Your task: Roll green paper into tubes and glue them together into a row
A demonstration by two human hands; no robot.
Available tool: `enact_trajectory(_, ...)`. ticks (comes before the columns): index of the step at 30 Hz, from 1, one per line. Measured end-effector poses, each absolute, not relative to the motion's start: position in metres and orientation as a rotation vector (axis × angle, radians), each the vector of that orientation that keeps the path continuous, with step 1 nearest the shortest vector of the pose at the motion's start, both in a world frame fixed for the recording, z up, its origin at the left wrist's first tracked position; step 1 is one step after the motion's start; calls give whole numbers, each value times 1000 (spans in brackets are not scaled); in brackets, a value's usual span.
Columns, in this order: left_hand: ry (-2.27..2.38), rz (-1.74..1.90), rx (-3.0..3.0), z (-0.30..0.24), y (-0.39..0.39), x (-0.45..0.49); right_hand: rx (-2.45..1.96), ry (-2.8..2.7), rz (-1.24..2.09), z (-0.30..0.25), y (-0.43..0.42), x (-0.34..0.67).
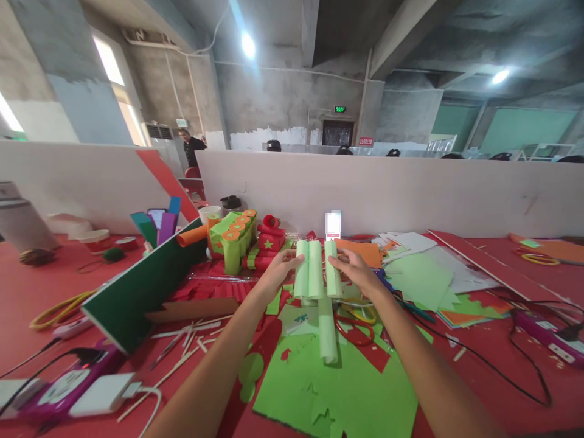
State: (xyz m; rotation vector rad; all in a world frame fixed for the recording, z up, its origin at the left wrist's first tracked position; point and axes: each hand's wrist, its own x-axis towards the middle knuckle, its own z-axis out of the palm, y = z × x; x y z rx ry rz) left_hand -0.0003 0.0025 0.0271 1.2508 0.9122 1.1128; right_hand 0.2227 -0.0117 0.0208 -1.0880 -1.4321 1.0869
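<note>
My left hand (279, 269) and my right hand (354, 272) hold up three light green paper rolls (316, 269) side by side, upright, above the red table (27, 286). The left fingers press the leftmost roll. The right fingers grip the rightmost one. A fourth light green roll (327, 330) lies flat below them on a bright green paper sheet (337, 389). Red-handled scissors (354, 328) lie just right of that roll.
A dark green board (137, 292) leans at left. Behind it stand a green and orange paper model (235, 237) and a red paper piece (269, 240). Paper sheets (424, 274) pile at right. Cables, chargers (98, 395) and thin sticks (182, 347) lie at front left. A white partition (387, 188) closes the back.
</note>
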Motion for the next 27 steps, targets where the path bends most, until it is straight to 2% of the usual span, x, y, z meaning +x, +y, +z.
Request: enact_trajectory(27,919,1079,1279,27,1,1,-1016,-1417,1122,12,-8,218)
